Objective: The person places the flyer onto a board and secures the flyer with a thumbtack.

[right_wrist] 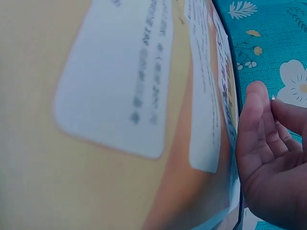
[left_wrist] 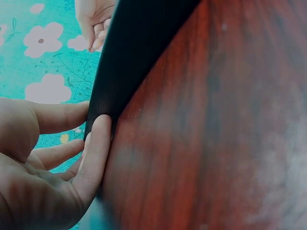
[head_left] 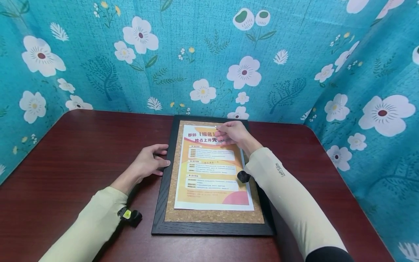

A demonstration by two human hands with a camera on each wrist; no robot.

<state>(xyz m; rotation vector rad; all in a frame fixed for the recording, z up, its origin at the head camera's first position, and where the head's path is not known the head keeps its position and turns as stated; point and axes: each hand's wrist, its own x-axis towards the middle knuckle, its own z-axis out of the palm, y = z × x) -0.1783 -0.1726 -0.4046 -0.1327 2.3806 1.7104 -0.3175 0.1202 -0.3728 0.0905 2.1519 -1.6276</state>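
A black-framed cork board (head_left: 258, 217) lies on the table with a printed poster (head_left: 209, 198) of orange, yellow and white over its cork. At the board's left edge, my left hand (head_left: 147, 162) touches the black frame (left_wrist: 120, 62) with fairly straight fingers and thumb. Over the poster's top right part is my right hand (head_left: 233, 133), its thumb and index finger pinching a tiny shiny push pin (right_wrist: 273, 97), mostly hidden by the fingertips. That hand covers part of the poster's heading. In the right wrist view the poster's surface bows slightly.
The dark red-brown wooden table (head_left: 82, 145) extends on both sides of the board. A blue flowered curtain (head_left: 183, 54) hangs behind the table and along its right side. Small black cameras are strapped at both wrists.
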